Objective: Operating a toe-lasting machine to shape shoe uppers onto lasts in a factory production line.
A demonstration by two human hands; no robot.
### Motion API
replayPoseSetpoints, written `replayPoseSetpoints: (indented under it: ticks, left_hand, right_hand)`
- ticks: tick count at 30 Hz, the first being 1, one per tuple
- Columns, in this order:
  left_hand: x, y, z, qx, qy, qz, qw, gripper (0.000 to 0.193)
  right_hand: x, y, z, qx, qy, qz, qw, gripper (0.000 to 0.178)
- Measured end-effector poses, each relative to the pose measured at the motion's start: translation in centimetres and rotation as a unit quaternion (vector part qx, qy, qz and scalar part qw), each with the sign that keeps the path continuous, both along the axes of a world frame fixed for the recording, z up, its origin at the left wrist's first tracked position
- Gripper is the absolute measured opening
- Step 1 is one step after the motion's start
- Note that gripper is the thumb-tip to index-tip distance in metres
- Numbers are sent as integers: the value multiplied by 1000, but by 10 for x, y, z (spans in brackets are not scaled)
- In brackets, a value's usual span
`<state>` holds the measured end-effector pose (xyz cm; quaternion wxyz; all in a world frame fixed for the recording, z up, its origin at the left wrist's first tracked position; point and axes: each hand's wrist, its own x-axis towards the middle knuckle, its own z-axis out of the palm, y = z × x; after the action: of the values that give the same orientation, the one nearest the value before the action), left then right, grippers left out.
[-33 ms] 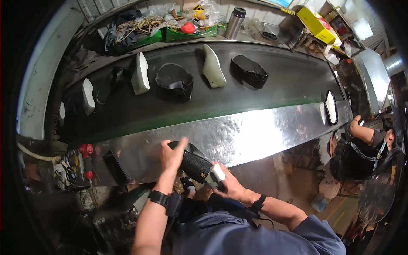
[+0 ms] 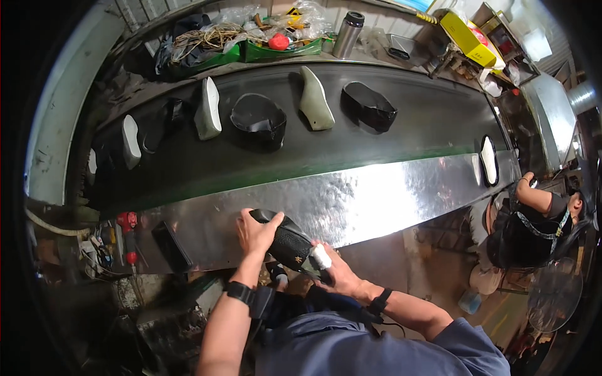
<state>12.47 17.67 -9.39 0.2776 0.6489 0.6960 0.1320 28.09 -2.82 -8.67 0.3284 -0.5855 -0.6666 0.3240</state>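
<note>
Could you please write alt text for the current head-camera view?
A person's bare left hand and bare right hand hold a textured black shoe piece over the near edge of a shiny metal ledge. Beyond it, pale shoe-shaped forms and hollow black pieces rest on a long dark surface.

Left hand [image 2: 256, 235] and right hand [image 2: 342, 272] near each other, both curled, bare forearms [image 2: 411, 308] angled inward.
</note>
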Motion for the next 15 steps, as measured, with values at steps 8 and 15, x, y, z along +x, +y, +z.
replayPoseSetpoints:
  ticks: [8,15]
  left_hand:
    - [8,12,-4,2,-83,70,994,50]
    - [-37,3,17,38,-156,177,971,36]
  right_hand:
    - [18,19,-14,36,63,68,995,87]
    - [10,35,16,1,109,126,986,92]
